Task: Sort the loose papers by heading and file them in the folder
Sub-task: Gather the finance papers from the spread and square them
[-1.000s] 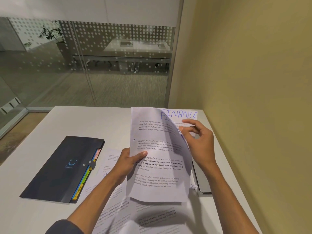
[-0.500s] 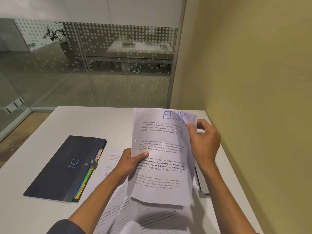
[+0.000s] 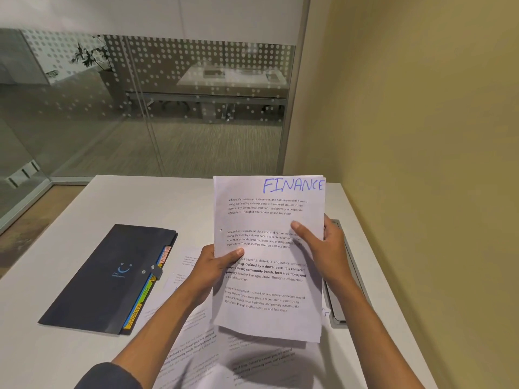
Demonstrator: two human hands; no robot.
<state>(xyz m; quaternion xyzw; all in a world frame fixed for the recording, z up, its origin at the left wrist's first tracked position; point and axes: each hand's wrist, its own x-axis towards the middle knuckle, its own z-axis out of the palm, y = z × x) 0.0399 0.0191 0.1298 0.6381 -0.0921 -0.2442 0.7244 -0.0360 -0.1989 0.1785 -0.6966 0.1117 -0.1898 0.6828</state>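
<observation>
Dark folder (image 3: 108,279) lies shut on white table (image 3: 70,357), coloured tabs along its right edge. Loose papers (image 3: 193,352) lie beside it, under the arms. Left hand (image 3: 209,269) pinches the left edge of the raised "FINANCE" sheets (image 3: 269,287), thumb in front. Right hand (image 3: 327,252) grips their right edge, thumb in front.

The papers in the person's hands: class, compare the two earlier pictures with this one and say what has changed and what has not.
The right hand has brought the sheet headed FINANCE from behind to the front of the papers and squared them up; it now grips their right edge, thumb on the front. The left hand holds the left edge as before. The dark folder and the loose sheets on the table have not moved.
</observation>
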